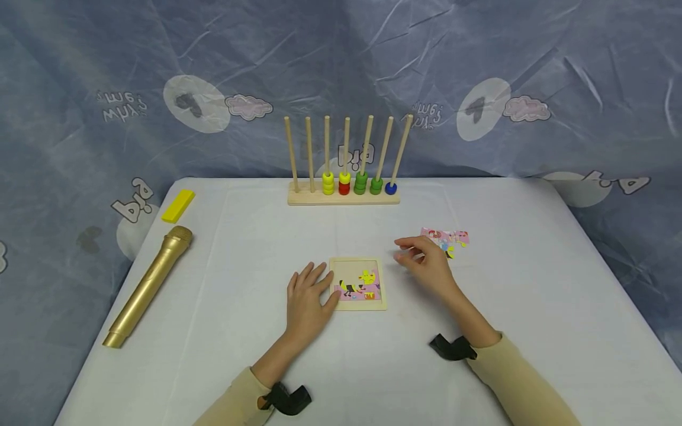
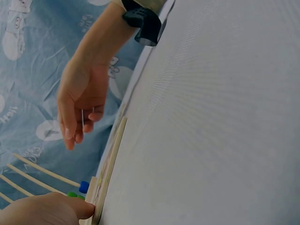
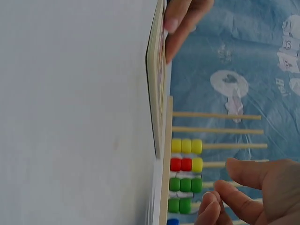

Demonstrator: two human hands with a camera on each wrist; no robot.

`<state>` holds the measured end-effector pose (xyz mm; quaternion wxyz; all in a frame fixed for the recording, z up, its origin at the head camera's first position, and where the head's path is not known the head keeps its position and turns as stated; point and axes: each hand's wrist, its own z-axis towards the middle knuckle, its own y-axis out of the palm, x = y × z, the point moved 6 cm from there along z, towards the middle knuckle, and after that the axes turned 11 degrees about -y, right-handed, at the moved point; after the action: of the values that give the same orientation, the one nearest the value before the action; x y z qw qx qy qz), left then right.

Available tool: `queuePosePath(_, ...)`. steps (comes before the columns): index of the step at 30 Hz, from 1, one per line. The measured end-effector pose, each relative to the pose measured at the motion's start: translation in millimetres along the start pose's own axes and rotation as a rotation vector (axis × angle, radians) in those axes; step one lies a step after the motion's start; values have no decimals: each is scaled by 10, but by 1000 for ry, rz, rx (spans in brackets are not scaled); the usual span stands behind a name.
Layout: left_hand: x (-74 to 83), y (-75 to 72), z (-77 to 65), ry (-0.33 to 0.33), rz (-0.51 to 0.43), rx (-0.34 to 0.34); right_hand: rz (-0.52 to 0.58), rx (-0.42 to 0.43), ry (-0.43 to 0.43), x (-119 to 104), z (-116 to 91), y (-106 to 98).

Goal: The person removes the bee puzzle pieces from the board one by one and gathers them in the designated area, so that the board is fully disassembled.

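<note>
My left hand point(image 1: 310, 305) lies spread at the left edge of a square wooden puzzle frame point(image 1: 358, 306), its thumb point(image 2: 77, 206) touching the rim. Pink and yellow pieces with a bee picture point(image 1: 348, 288) fill the frame's lower part; bare wood shows above. To the right of the frame, my right hand point(image 1: 428, 267) is raised over the table with thumb and fingers bent. A thin pale edge, seemingly a puzzle piece point(image 2: 83, 118), shows between its fingers in the left wrist view; the rest is hidden. Loose pink puzzle pieces point(image 1: 453, 238) lie just beyond that hand.
A wooden bead rack point(image 1: 343, 200) with upright pegs and coloured beads stands at the table's back edge. At the left lie a gold microphone point(image 1: 146, 290) and a yellow block point(image 1: 178, 206). Patterned blue-grey cloth point(image 1: 341, 59) hangs behind the white table point(image 1: 240, 236).
</note>
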<state>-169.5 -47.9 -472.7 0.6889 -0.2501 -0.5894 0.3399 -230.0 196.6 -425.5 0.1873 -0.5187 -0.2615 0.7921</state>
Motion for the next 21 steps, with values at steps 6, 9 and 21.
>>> queuePosePath(6,7,-10,-2,0,-8,-4,49,-68,-37,-113,-33,263)
queuePosePath(9,8,-16,-3,9,-4,8,52,-90,-72,-148,-42,367)
queuePosePath(21,8,-12,-10,9,7,9,-63,-180,-149,-148,-142,602)
